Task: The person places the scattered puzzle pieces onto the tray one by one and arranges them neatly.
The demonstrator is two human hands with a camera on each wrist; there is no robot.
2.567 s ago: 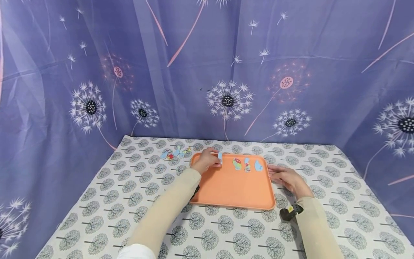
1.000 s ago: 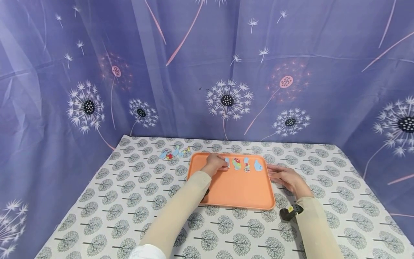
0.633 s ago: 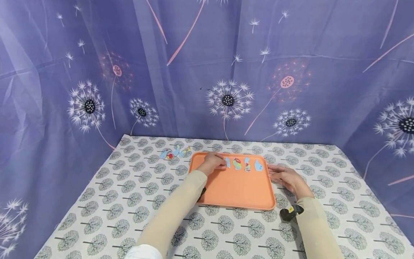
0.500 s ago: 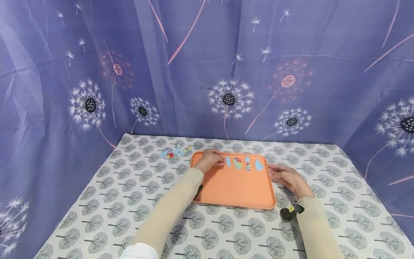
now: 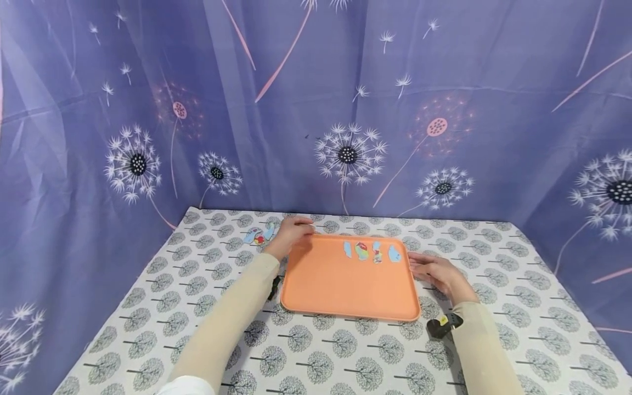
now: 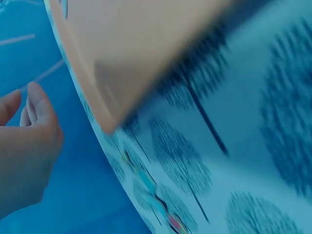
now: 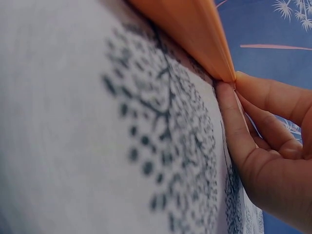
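Observation:
An orange tray (image 5: 345,285) lies on the patterned tablecloth. Along its far right part lie flat cut-out picture pieces in a row: a slim pale-blue piece (image 5: 348,249), a green-and-red piece (image 5: 362,251), a narrow blue-and-red piece (image 5: 377,252) and a wider pale-blue piece (image 5: 394,253). My left hand (image 5: 291,236) is over the tray's far left corner, near more pieces (image 5: 254,237) on the cloth, partly hidden by it. In the left wrist view its fingers (image 6: 41,105) are loosely bent around nothing. My right hand (image 7: 273,131) pinches the tray's right edge between thumb and index finger.
The white tablecloth (image 5: 316,356) with printed trees spreads around the tray. A purple dandelion curtain (image 5: 276,109) hangs behind the table and at both sides. A black wrist camera (image 5: 444,325) sits on the right wrist.
My left hand set the slim pale-blue piece on the tray left of the other pieces, let go, and moved left to the tray's far left corner. The right hand has stayed put.

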